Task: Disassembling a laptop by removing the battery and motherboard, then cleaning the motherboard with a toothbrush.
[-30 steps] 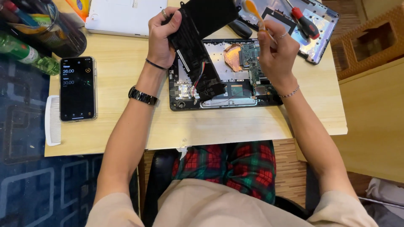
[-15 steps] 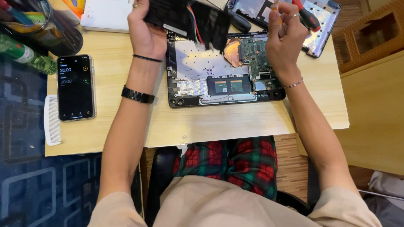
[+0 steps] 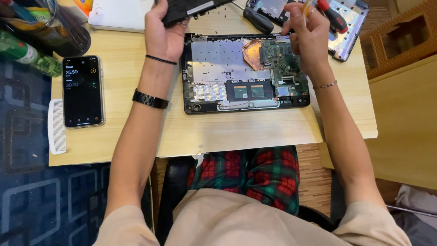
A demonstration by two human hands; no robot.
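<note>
Left hand (image 3: 165, 36) curled tight round black battery pack (image 3: 191, 8), up past open laptop (image 3: 246, 73). Right hand (image 3: 309, 34) pinching small yellow tool (image 3: 307, 7). Lift slow, keep wires loose.

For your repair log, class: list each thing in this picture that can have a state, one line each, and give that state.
Laptop base: opened up, boards bare, flat on the table.
Black battery pack: lifted off the base, gripped by the left hand.
Right hand: closed on a thin tool over the circuit board.
Phone: screen lit, lying face up.
Red-handled screwdriver: lying on the silver cover panel.
Green bottle: lying on its side.
</note>
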